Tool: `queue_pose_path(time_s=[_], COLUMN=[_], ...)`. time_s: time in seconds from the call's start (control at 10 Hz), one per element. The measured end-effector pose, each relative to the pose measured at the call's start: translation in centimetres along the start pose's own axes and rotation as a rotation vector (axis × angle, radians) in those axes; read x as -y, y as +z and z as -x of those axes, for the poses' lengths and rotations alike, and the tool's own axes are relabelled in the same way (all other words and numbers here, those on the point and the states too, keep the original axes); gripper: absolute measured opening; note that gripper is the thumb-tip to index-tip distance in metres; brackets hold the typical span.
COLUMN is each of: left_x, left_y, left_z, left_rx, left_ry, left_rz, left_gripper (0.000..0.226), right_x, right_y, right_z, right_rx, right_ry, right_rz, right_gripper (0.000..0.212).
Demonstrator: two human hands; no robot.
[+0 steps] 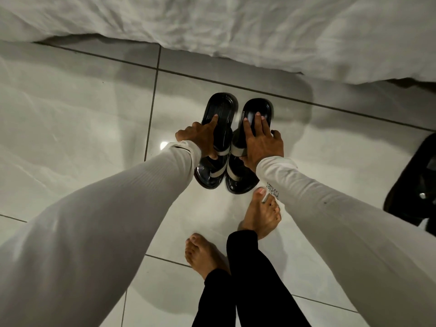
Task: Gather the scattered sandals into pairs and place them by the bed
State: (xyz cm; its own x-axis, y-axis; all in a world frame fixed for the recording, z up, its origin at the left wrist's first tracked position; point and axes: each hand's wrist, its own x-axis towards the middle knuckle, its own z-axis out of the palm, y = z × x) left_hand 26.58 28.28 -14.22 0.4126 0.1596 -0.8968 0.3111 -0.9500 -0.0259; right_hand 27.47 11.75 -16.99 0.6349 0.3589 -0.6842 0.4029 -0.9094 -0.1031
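Two black sandals with pale straps lie side by side on the white tile floor, heels toward the bed [236,27]. My left hand [200,138] grips the left sandal [219,107] at its strap, forefinger stretched along the footbed. My right hand [262,140] grips the right sandal [256,108] the same way, with two fingers on the footbed. The two soles touch or nearly touch. The bed's white sheet hangs down a short way beyond the heels.
My bare feet [259,215] stand just behind the sandals. A dark object [415,182], possibly a bag or another shoe, lies at the right edge. Glossy tile floor [70,114] spreads to the left.
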Motion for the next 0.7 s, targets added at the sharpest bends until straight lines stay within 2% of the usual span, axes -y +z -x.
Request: queue_pose_path(time_s=[0.2, 0.4, 0.6, 0.7], left_x=[-0.2, -1.2, -2.9, -4.2], left_y=[-0.7, -1.3, -1.3, -0.7], left_z=[-0.4, 0.4, 5.5, 10.3], left_rx=[-0.017, -0.048, -0.114, -0.2], left_ry=[0.0, -0.031, 0.011, 0.102], left_rz=[0.005, 0.0, -0.036, -0.054], left_gripper=[0.124, 0.123, 0.12, 0.107], right_x=[-0.4, -1.1, -2.9, -4.1], right_y=[0.0, -0.7, -3.6, -5.4], right_z=[-0.4, 0.1, 5.4, 9.6], right_rx=[-0.012, 0.021, 0.061, 0.083], right_ry=[-0.007, 0.005, 0.08, 0.131], right_rz=[0.005, 0.005, -0.028, -0.051], right_gripper=[0.109, 0.121, 0.118, 0.112])
